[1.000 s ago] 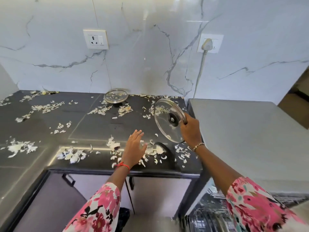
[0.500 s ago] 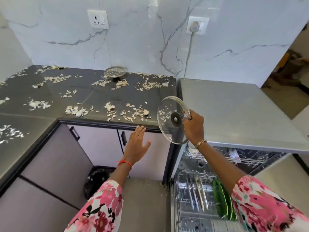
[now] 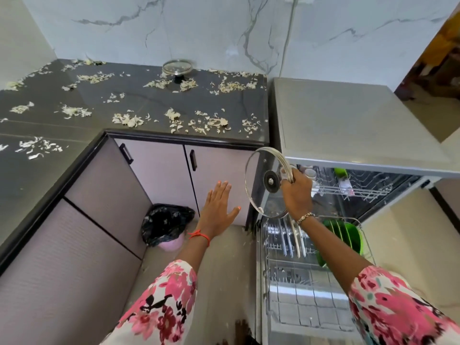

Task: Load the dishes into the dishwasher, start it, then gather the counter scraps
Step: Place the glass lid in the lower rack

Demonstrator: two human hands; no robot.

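My right hand [image 3: 296, 194] grips the rim of a glass pot lid [image 3: 258, 180], held on edge above the pulled-out lower rack [image 3: 298, 282] of the open dishwasher [image 3: 348, 125]. Green plates [image 3: 348, 235] and another lid [image 3: 296, 235] stand in that rack. My left hand [image 3: 217, 210] hovers flat with fingers straight in front of the cabinet doors, holding nothing. A second glass lid [image 3: 177, 67] lies at the back of the black counter [image 3: 139, 98]. Pale scraps [image 3: 206, 123] are strewn over the counter.
A pink bin lined with a black bag [image 3: 165, 224] stands on the floor in the cabinet corner. The dishwasher's upper rack [image 3: 356, 185] holds some items. A cable [image 3: 288, 33] runs down the marble wall.
My right hand has carried the lid off the counter, down and right, to over the dishwasher rack. My left hand has dropped from the counter to cabinet height. The view has tilted down.
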